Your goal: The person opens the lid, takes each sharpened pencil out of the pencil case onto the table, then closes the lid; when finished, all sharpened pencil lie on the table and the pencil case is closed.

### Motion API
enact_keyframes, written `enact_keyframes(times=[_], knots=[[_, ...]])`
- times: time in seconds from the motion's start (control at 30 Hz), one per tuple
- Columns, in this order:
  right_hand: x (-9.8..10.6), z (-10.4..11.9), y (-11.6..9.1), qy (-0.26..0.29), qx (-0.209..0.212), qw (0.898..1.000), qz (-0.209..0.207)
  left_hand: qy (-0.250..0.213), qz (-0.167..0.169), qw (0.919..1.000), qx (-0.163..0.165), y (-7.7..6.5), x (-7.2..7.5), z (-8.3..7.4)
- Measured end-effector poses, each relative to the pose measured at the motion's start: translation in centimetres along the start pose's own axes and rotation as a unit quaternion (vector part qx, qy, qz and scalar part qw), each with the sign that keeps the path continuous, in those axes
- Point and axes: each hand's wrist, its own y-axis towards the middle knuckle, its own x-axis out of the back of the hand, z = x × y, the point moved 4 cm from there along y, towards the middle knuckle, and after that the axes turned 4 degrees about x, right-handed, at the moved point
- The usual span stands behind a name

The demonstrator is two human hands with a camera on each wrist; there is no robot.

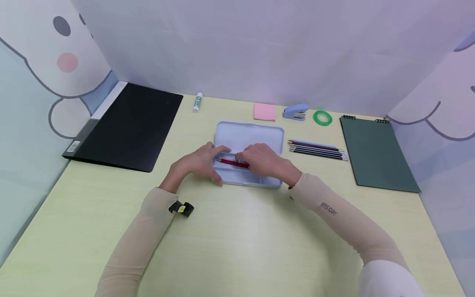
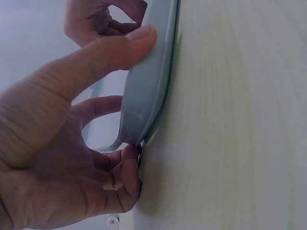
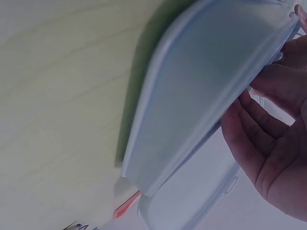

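A pale blue pencil case (image 1: 241,176) lies with its lid (image 1: 248,134) folded back behind it. Inside the tray a red pencil (image 1: 231,162) lies lengthwise, point to the left. My left hand (image 1: 202,160) grips the case's left end; in the left wrist view its thumb presses the outer front wall and the other fingers bend round the end. Over the tray, my right hand (image 1: 261,160) has its fingers curled down on the pencil's right part, covering that end. In the right wrist view the right fingers (image 3: 244,129) reach over the case's rim, fingertips hidden inside.
Several pencils (image 1: 317,149) lie in a row right of the case, beside a dark green spiral notebook (image 1: 378,152). Behind stand a glue stick (image 1: 198,102), pink sticky notes (image 1: 264,111), a stapler (image 1: 295,111) and green tape (image 1: 322,118). A black folder (image 1: 130,128) lies left.
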Motion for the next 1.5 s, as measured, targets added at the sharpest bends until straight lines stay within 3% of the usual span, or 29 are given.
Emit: enact_keyframes(times=[0.23, 0.57, 1.0, 1.17, 1.5], knots=[[-0.2, -0.3, 0.1, 0.057, -0.023, 0.998, 0.023, -0.001, 0.002, 1.0, 0.002, 0.0, 0.0, -0.1], [0.5, -0.6, -0.6, 0.163, -0.028, 0.984, 0.061, 0.0, 0.003, 1.0, 0.007, 0.1, 0.0, -0.1], [-0.6, 0.1, -0.3, 0.108, -0.049, 0.99, 0.082, 0.003, -0.002, 1.0, 0.002, 0.0, -0.1, 0.1], [-0.7, 0.2, -0.3, 0.126, -0.056, 0.987, 0.081, 0.002, -0.001, 1.0, 0.006, -0.1, 0.0, 0.1], [-0.4, 0.0, -0.7, 0.141, 0.01, 0.987, 0.072, 0.007, -0.001, 1.0, -0.001, 0.1, 0.0, 0.0]])
